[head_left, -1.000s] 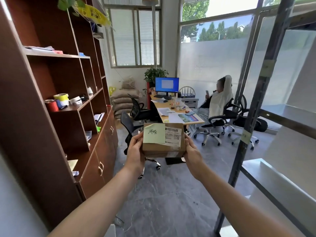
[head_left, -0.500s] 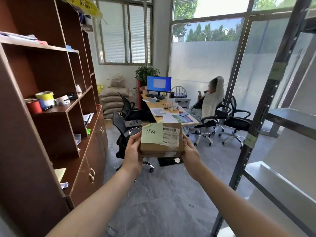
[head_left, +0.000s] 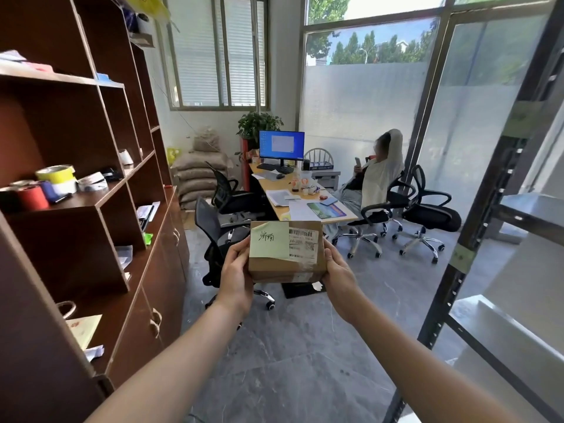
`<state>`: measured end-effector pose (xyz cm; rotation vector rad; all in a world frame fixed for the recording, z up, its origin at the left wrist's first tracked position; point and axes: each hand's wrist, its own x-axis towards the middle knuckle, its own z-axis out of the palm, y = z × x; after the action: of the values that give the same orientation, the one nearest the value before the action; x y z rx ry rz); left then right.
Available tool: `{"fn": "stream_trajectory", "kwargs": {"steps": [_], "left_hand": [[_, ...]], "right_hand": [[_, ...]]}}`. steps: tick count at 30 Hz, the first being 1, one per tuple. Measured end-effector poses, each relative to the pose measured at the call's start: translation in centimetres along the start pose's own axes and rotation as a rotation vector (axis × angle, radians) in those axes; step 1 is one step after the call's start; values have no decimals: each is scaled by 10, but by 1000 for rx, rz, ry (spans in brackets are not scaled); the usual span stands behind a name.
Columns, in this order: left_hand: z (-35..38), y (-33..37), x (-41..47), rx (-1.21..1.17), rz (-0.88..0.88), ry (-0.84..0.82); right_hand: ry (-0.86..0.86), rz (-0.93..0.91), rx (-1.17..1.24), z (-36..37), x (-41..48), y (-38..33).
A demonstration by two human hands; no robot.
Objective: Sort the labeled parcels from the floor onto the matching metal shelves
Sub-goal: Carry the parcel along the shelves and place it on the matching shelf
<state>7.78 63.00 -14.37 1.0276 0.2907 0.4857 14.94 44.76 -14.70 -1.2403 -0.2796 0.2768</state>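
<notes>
I hold a small brown cardboard parcel [head_left: 285,267] at chest height in front of me. A pale green note with handwriting and a white barcode label cover its top. My left hand [head_left: 236,277] grips its left side and my right hand [head_left: 338,277] grips its right side. The metal shelf rack [head_left: 476,227] stands at the right, its dark upright post carrying small green tags. Grey shelf boards [head_left: 512,325] jut out behind the post.
A tall brown wooden cabinet [head_left: 100,209] with tape rolls and papers lines the left wall. Ahead stand black office chairs [head_left: 219,236], a desk [head_left: 299,206] with a monitor, and a seated person [head_left: 375,178]. Grey tiled floor [head_left: 305,361] lies below my arms.
The view has swung slightly to the right, bringing more of the metal rack into sight. The parcel stays held in both hands at the same height.
</notes>
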Motion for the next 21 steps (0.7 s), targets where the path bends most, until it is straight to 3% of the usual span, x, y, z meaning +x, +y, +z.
{"fn": "stream_trajectory", "kwargs": {"steps": [21], "left_hand": [[97,-45,99,-40,-5,56]], "right_hand": [[-40,3,38,-87,133,-7]]}}
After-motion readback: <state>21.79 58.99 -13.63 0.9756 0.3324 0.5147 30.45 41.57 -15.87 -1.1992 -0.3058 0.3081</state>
